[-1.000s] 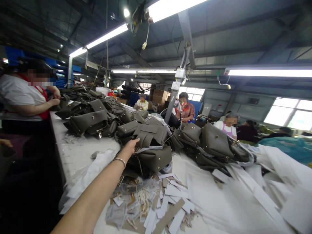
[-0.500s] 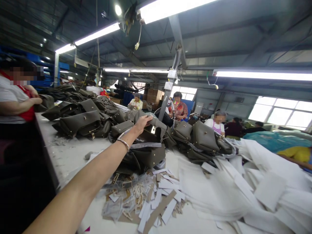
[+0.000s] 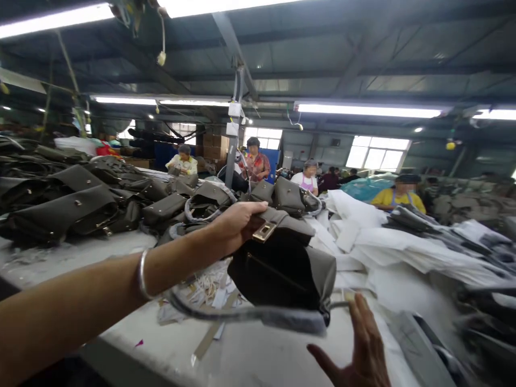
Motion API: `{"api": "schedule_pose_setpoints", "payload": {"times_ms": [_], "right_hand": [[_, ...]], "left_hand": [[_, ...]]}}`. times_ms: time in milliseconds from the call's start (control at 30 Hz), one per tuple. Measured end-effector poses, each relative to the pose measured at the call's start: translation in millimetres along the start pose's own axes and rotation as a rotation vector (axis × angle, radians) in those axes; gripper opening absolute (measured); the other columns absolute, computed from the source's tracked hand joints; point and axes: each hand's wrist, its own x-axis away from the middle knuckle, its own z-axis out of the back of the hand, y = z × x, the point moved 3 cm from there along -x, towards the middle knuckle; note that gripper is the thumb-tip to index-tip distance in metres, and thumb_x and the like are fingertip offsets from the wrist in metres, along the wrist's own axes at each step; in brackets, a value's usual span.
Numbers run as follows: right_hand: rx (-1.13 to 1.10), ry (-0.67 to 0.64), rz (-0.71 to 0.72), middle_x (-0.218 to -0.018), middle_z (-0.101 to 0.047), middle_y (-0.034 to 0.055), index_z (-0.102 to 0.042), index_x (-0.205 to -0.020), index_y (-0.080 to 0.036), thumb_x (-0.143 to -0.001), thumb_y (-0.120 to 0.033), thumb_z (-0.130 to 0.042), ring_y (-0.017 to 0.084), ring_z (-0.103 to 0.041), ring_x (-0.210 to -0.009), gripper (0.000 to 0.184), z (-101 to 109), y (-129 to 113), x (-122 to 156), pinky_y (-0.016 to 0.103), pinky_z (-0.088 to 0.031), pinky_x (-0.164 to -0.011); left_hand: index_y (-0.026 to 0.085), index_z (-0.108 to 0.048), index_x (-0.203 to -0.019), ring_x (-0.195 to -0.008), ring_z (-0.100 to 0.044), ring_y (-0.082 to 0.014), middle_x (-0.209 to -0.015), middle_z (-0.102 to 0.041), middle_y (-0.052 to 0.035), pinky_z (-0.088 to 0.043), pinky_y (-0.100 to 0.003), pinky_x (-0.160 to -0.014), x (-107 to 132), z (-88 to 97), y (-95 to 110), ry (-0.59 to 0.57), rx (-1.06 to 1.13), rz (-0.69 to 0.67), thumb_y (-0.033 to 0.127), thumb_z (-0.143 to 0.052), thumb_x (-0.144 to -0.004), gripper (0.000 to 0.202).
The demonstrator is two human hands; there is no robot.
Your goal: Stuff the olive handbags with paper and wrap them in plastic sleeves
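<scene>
My left hand [image 3: 242,220], with a bracelet [image 3: 143,274] on its wrist, pinches the flap of a dark olive-grey handbag [image 3: 278,269]. The bag hangs above the table with its mouth towards me, and a gold clasp plate [image 3: 265,231] shows on the flap beside my fingers. A handle [image 3: 258,315] in clear plastic wrap swings below the bag, smeared by motion. Low at the right, my right hand [image 3: 357,344] is open, thumb and fingers apart. It is close to the bag's right end, beside a thin strap; whether they touch I cannot tell.
More handbags [image 3: 64,212] lie heaped across the left and back of the table [image 3: 258,355]. Paper and string scraps [image 3: 213,287] lie under the held bag. White sheets [image 3: 387,252] spread over the right side. Several people sit beyond, one in yellow [image 3: 399,199].
The left hand has lifted the handbag off the pile and brought it nearer and to the right. My right hand has come into view. The view has turned right.
</scene>
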Motion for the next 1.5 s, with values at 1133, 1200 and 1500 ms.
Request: {"api": "schedule_pose_setpoints", "payload": {"times_ms": [1133,1200,1500], "right_hand": [[-0.015,-0.566,-0.877,-0.110,-0.069,0.0152,-0.062,-0.112,-0.012,-0.081,-0.059,-0.051,0.028,-0.068,-0.098,0.057,10.5,77.2,34.1,0.038,-0.052,-0.084],[-0.004,-0.525,-0.707,-0.133,-0.060,0.0154,-0.052,-0.134,-0.015,-0.086,-0.055,-0.050,0.028,-0.061,-0.117,0.063,25.2,53.6,19.5,0.041,-0.048,-0.097],[0.191,-1.148,0.058,-0.156,-0.036,0.0158,-0.041,-0.150,-0.021,-0.059,-0.038,-0.081,0.039,-0.032,-0.144,0.100,-1.6,-28.1,34.9,0.061,-0.021,-0.118]], "left_hand": [[0.021,-0.051,-0.139,-0.143,-0.035,-0.0323,-0.152,-0.043,-0.0146,-0.026,-0.054,-0.119,93.9,38.9,-201.4,-0.403,-1.370,-0.440,0.043,-0.066,-0.086,0.059],[0.019,-0.044,-0.145,-0.146,-0.029,-0.0343,-0.155,-0.037,-0.0176,-0.023,-0.057,-0.119,102.1,33.4,-203.5,-0.479,-1.495,-0.468,0.049,-0.073,-0.080,0.078],[0.020,-0.030,-0.153,-0.145,-0.027,-0.0430,-0.154,-0.034,-0.0249,-0.019,-0.068,-0.114,91.2,31.6,-242.7,-0.543,-1.652,-0.290,0.056,-0.075,-0.072,0.099]]}}
